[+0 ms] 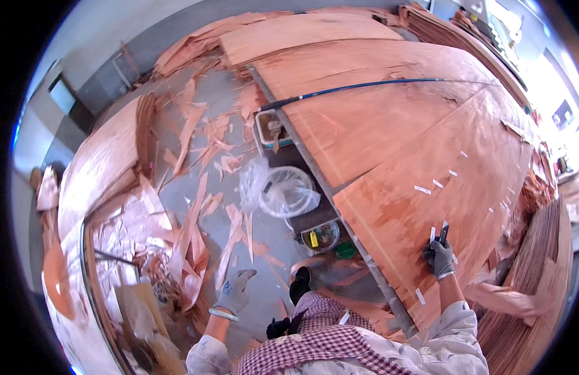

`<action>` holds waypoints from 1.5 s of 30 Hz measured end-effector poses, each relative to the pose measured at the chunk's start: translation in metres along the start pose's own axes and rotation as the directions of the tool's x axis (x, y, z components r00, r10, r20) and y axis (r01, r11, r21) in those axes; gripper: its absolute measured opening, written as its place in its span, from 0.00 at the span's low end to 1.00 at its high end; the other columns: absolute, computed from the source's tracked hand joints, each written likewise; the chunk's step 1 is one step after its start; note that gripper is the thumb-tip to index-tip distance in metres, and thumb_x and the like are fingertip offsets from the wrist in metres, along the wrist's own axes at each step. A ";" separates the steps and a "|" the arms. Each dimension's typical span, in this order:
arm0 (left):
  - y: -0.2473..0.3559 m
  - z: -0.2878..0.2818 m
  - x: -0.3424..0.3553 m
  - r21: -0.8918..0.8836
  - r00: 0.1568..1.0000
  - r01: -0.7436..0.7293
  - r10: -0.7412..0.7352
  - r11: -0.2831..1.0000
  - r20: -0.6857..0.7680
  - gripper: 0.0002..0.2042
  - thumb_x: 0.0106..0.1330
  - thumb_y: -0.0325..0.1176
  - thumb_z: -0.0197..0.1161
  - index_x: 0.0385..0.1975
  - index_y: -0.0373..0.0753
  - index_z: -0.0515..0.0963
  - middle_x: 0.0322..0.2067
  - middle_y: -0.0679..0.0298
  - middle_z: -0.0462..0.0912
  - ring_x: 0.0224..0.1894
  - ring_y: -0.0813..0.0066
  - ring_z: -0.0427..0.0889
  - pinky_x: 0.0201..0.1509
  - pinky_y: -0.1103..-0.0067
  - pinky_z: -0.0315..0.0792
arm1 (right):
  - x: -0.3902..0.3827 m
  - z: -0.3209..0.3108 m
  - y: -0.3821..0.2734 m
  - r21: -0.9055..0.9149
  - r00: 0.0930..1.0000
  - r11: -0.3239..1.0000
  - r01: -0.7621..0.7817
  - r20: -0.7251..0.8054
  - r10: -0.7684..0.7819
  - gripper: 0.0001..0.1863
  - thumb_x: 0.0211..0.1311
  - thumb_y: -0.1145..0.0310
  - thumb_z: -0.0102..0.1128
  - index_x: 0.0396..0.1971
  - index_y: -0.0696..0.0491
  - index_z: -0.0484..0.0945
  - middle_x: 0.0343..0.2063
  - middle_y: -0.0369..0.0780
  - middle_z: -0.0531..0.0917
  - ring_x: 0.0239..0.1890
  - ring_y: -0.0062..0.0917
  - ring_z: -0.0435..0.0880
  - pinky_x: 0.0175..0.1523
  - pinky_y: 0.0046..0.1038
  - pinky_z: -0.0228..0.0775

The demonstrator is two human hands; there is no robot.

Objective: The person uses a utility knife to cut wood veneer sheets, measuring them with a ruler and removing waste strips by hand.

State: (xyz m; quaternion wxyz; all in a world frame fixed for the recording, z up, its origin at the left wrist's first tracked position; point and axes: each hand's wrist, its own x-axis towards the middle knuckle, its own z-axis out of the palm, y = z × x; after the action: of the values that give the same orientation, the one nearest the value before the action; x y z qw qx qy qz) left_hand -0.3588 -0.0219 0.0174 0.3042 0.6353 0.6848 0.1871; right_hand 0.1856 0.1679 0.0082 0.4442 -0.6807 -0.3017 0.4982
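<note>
My right hand (439, 259), in a dark grey glove, rests over the large reddish-brown wood veneer sheet (389, 206) on the table. Its fingers are closed round a short black tool (444, 231) that points away from me; its exact kind is too small to make out. Right beside the tool a white paper strip (432, 234) lies on the veneer. Over the floor on the left hangs my left hand (235, 291) in a light grey glove, holding nothing, its fingers loosely stretched out. More white strips (422, 190) are scattered across the sheet.
A long blue rod (364, 86) lies across the veneer. Beside the table's edge (314, 169) stand a tub (274, 130), a bucket covered with clear plastic (288, 191) and a container with a yellow item (321, 237). Veneer scraps (233, 237) litter the floor; veneer stacks (108, 150) surround the workspace.
</note>
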 end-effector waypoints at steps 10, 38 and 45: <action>-0.038 -0.080 0.177 -0.057 0.975 -0.120 0.107 0.991 -0.195 0.14 0.59 0.26 0.51 0.45 0.36 0.74 0.45 0.49 0.76 0.48 0.53 0.74 0.54 0.67 0.67 | 0.000 0.057 -0.042 0.129 0.998 0.991 0.028 -0.056 -0.021 0.08 0.59 0.72 0.53 0.39 0.52 0.71 0.24 0.40 0.81 0.19 0.22 0.80 0.13 0.18 0.61; 0.033 -0.156 0.664 0.415 0.617 -0.746 0.775 0.520 0.138 0.23 0.57 0.41 0.60 0.52 0.42 0.73 0.57 0.57 0.69 0.62 0.58 0.64 0.66 0.63 0.52 | 0.262 0.385 -0.163 0.287 0.944 0.957 0.033 -0.324 0.065 0.07 0.58 0.76 0.51 0.35 0.61 0.74 0.24 0.41 0.80 0.20 0.25 0.80 0.22 0.26 0.72; 0.084 -0.087 0.693 0.304 0.536 -0.829 0.822 0.470 0.192 0.27 0.58 0.50 0.57 0.54 0.39 0.72 0.58 0.58 0.69 0.63 0.59 0.63 0.68 0.64 0.49 | 0.296 0.428 -0.183 0.149 0.958 0.988 0.035 -0.287 0.009 0.09 0.58 0.68 0.60 0.34 0.58 0.78 0.19 0.38 0.79 0.16 0.21 0.77 0.20 0.22 0.68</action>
State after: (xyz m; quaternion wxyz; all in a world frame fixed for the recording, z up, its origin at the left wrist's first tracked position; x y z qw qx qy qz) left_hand -0.3578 0.6817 0.0116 0.0613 0.9315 0.3124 0.1758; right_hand -0.1184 0.6283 0.0053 0.5372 -0.7079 -0.1996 0.4128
